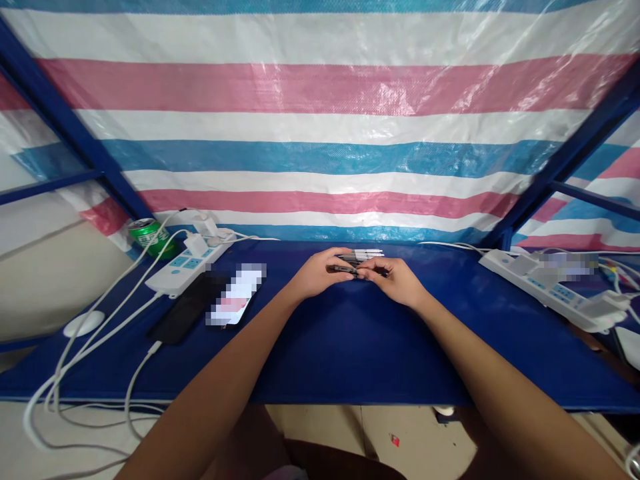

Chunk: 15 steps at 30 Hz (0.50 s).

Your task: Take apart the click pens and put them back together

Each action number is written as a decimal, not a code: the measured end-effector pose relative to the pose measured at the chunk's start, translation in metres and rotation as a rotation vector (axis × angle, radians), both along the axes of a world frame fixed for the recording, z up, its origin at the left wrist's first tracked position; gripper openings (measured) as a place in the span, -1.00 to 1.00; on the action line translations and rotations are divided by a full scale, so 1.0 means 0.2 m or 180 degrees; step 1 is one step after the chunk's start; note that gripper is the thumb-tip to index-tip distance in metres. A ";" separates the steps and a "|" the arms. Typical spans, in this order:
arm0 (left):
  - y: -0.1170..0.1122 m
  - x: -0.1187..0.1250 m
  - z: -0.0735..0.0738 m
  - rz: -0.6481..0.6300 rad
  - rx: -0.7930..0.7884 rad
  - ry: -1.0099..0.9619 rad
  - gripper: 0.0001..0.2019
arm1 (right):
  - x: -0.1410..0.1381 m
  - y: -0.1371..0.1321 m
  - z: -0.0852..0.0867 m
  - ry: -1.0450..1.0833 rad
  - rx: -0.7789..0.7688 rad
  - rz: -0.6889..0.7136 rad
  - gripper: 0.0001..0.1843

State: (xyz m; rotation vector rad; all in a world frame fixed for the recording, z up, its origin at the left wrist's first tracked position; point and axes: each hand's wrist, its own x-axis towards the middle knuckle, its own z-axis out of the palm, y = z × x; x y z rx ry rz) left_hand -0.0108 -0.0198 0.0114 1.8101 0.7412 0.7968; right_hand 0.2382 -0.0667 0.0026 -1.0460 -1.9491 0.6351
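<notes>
Dark and slim, a pen (341,268) sits pinched in the grip of left hand (319,273) and right hand (397,283).

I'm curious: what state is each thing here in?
Left hand: fingers closed on slim dark pen
Right hand: fingers on that pen's end
Slim dark-and-white pens: lying side by side
Flat black phone: screen dark, cable attached
Flat phone beside it: screen lit
Green metal can: upright
White plastic power strips: left one has plugs inserted; right unclear

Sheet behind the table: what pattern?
The sheet has broad, roughly horizontal white, pinkish-red and blue stripes; best seen in the head view.
</notes>
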 end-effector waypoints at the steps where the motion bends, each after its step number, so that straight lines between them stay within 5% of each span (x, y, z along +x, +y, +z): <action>1: 0.00 0.00 0.00 0.0055 0.0069 0.0029 -0.36 | 0.00 0.00 0.00 0.0039 -0.0049 -0.0014 -0.73; 7: 0.01 0.00 -0.01 0.0055 0.0170 0.0259 -0.60 | 0.00 0.00 -0.01 0.0131 -0.0148 -0.0054 -0.71; 15: 0.03 -0.01 -0.02 0.0254 0.0145 0.0182 -0.58 | 0.02 0.02 -0.02 0.0160 -0.0157 -0.0114 -0.69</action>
